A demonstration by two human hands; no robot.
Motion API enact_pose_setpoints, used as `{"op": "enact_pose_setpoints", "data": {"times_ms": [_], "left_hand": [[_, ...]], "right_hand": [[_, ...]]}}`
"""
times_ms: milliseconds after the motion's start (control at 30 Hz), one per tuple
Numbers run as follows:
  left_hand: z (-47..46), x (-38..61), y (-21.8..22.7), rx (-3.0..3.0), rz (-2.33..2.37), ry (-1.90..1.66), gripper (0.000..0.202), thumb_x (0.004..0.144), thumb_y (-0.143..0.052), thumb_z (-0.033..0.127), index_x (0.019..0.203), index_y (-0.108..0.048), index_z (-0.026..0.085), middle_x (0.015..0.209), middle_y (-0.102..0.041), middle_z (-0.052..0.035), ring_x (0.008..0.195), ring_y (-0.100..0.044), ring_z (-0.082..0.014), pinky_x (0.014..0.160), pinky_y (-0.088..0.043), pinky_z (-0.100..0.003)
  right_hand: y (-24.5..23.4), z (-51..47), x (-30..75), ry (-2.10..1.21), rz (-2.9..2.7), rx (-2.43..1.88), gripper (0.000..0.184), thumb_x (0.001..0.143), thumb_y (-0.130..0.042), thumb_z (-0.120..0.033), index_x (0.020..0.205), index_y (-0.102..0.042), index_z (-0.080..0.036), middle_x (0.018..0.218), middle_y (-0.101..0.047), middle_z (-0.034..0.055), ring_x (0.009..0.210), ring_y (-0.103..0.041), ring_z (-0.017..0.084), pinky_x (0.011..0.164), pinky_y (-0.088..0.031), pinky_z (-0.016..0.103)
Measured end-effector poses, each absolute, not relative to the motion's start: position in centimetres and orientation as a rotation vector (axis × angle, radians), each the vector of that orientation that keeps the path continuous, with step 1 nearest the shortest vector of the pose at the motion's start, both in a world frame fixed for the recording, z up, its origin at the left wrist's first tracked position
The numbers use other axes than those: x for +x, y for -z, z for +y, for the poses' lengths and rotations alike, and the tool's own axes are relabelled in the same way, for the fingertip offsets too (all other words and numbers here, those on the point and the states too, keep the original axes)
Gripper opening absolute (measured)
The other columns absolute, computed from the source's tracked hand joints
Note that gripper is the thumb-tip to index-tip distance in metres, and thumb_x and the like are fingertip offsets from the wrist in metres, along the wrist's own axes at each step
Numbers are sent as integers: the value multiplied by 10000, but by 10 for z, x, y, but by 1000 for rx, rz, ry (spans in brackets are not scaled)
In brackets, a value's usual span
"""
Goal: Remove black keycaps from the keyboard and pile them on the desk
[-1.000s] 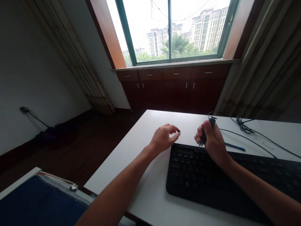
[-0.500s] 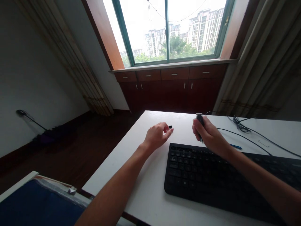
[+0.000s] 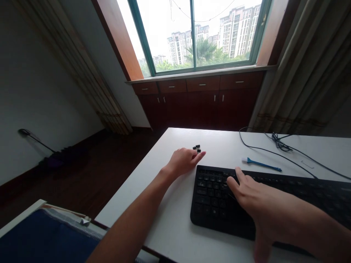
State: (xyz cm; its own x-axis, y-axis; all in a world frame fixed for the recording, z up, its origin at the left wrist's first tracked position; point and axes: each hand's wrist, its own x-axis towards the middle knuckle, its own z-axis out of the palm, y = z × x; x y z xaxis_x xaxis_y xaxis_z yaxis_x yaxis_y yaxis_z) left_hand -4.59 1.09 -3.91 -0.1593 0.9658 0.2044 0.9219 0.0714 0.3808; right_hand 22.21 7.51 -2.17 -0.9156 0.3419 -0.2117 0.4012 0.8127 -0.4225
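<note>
Near the far left part of the desk, my left hand rests with its thumb stretched out and its other fingers curled. Right at its fingertips lie several small black pieces, probably keycaps. Whether the fingers touch the nearest piece is hard to tell. My right hand is over the black keyboard, palm down. Its thumb is spread towards me and its forefingers are apart near the top rows. The underside of this hand is hidden, and no tool shows in it.
Behind the keyboard lies a blue brush with white bristles. Black cables and a thin bent wire are farther right on the white desk. A dark blue zippered item sits at lower left, beyond the desk edge.
My right hand has come down and nearer over the keyboard; the dark metal-tipped tool it held is out of sight. My left hand has shifted slightly nearer, revealing more black pieces. The brush shows fully.
</note>
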Motion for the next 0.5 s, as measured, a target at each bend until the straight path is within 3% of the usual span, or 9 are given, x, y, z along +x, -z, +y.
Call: {"op": "enact_pose_setpoints", "data": {"times_ms": [100,300,400,500], "left_hand": [[11,-45,39,2000,2221,-645,699,990,-288,674,532,-479,183,513,-507,-11,461,-415,-132,546,-234,-294],[13,-43,40,2069,2253,-623,699,999,-285,659,538,-503,181,524,-522,-19,469,-407,-135,546,-218,-289],[14,-43,40,2070,2281,-645,685,1001,-304,650,555,-526,181,542,-544,-21,481,-424,-140,547,-228,-288],[15,-42,39,2057,2279,-714,647,1013,-313,619,614,-575,183,595,-594,-24,520,-476,-148,563,-269,-285]], "right_hand": [[22,73,214,657,2884,583,1380,93,-967,-490,1357,-575,-98,1497,-398,363,1264,-504,596,919,-542,548],[-11,76,206,580,2755,518,1096,401,-932,-467,1346,-557,-56,1376,-488,349,1196,-560,529,888,-537,526],[-17,76,202,537,2765,478,1030,419,-897,-523,1276,-578,-50,1214,-571,280,1047,-624,469,818,-548,501],[-16,75,194,486,2795,463,1120,395,-899,-582,1297,-541,-23,1208,-560,272,1024,-619,430,843,-537,486]]}}
